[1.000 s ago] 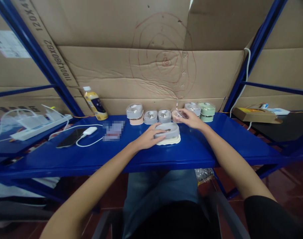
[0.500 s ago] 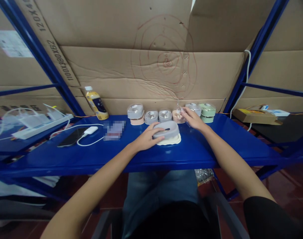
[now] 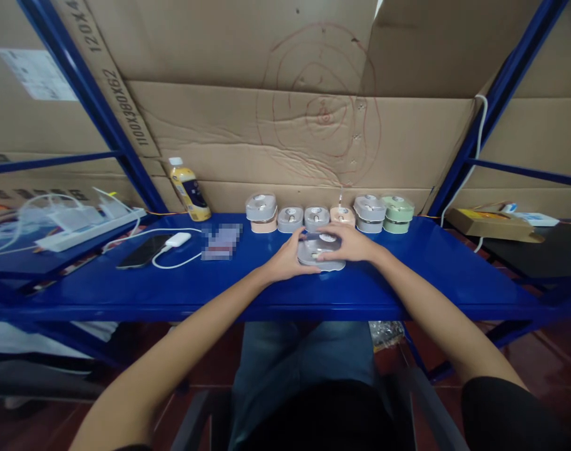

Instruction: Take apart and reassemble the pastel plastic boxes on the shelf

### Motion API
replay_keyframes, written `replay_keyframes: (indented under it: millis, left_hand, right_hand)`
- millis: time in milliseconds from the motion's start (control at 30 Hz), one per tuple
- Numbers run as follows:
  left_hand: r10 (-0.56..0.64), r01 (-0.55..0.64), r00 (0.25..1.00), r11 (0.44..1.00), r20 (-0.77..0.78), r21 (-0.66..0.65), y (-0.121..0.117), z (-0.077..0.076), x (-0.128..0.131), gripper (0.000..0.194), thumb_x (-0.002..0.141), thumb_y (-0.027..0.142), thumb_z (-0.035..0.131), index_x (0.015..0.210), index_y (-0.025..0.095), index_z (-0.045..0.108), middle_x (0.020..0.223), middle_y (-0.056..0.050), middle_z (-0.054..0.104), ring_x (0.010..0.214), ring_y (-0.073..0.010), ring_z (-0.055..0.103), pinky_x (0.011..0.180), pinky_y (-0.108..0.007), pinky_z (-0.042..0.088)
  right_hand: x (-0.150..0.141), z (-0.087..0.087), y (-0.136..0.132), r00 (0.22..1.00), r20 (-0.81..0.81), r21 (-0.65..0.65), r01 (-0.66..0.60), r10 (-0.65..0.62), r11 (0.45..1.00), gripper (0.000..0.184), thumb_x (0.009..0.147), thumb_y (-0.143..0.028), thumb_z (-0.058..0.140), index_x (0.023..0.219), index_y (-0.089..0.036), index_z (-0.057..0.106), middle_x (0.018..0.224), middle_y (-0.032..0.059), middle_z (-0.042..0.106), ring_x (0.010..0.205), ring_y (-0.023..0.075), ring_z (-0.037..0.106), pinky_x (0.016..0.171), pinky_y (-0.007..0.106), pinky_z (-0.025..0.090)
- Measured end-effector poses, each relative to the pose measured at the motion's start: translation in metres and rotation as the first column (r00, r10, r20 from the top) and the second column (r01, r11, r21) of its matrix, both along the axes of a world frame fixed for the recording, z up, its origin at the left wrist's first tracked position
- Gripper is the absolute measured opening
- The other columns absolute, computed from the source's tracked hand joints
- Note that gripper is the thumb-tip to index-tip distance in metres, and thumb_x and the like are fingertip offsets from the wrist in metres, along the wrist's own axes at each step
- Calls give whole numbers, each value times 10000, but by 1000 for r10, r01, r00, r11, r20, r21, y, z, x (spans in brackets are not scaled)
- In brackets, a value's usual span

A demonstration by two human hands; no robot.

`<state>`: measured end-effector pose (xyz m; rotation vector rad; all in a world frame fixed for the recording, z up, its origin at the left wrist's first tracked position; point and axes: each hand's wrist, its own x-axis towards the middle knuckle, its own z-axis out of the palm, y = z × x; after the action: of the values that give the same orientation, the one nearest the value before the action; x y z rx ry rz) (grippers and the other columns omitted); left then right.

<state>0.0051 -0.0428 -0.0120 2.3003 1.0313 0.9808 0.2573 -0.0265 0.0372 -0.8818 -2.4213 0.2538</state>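
Grip: my left hand (image 3: 284, 258) and right hand (image 3: 355, 243) clasp the grey box (image 3: 308, 250) between them.
Box: mid-table (image 3: 454, 263).
Behind: row of boxes (image 3: 316, 219), close past my fingers.
Leftward: phone (image 3: 142, 253), bottle (image 3: 191, 194), well apart.

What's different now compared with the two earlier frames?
The right hand has drawn back from the peach box, bringing the clear lid over the grey box in front. The left hand stayed on the grey box. The peach box, bottle and phone stayed put; the view shifted slightly.

Grey container (image 3: 308, 252); table (image 3: 248, 293) (deep blue)
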Motion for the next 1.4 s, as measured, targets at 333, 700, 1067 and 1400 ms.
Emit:
replay_keyframes:
  millis: [333, 700, 1067, 1400]
  left_hand:
    - [17, -16, 1000, 1000, 4, -24, 1, 0, 0, 1237, 625, 581, 979, 1600, 180, 330, 1565, -254, 531, 1466, -454, 519, 1201, -626, 431]
    - [-31, 31, 1000, 999, -1, -9, 2, 8, -4, 960, 656, 569, 953, 1437, 198, 536, 1476, -177, 639, 1363, -421, 619, 1147, -574, 504]
    - [82, -109, 945, 992, 318, 70, 17, 0, -15, 912, 801, 474, 868, 1525, 171, 406, 1475, -218, 607, 1374, -345, 627, 1188, -545, 501]
    - [352, -302, 933, 879, -76, 370, 14, 6, -12, 517, 935, 348, 661, 1386, 150, 504, 1416, -199, 586, 1374, -367, 583, 1176, -552, 494]
  right_hand:
    - [-23, -14, -10, 985, 148, 103, 71, -85, 992, 841, 840, -747, 756, 1507, -253, 618, 1215, 145, 686, 1126, 363, 670, 975, 534, 556]
    - [-17, -7, -11, 978, 209, 19, 4, -8, 1000, 1035, 788, -798, 771, 1609, -229, 499, 1367, 193, 652, 1241, 410, 641, 1049, 582, 536]
    - [15, 22, 12, 989, 31, 106, 142, -146, 984, 845, 782, -568, 859, 1506, -210, 613, 1392, 158, 696, 1246, 366, 659, 1094, 517, 505]
    - [-20, 34, 76, 540, 76, 340, 776, -838, 531, 686, 883, -506, 740, 1388, -60, 608, 1342, 309, 625, 1242, 441, 569, 1036, 518, 411]
